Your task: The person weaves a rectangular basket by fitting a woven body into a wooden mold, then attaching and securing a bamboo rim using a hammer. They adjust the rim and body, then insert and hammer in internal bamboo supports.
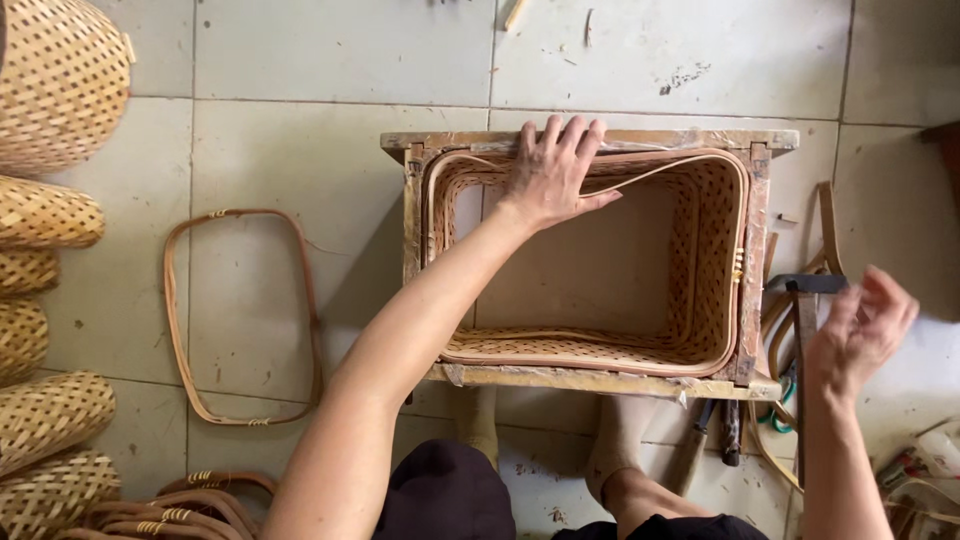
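A rectangular woven bamboo basket (712, 250) sits inside a wooden frame mould (590, 380) on the tiled floor. My left hand (552, 172) presses flat on the far rim of the basket, fingers spread over the thin bent rim strip (660, 170). My right hand (860, 330) hovers open, blurred, to the right of the frame, just beside a hammer (805, 290) lying there. It holds nothing.
A loose rounded-rectangle bamboo hoop (305, 290) lies on the floor left of the frame. Woven baskets (50, 90) are stacked along the left edge, more hoops (190, 505) at bottom left. Bent strips and tools (775, 420) lie right of the frame. My feet (615, 440) are below it.
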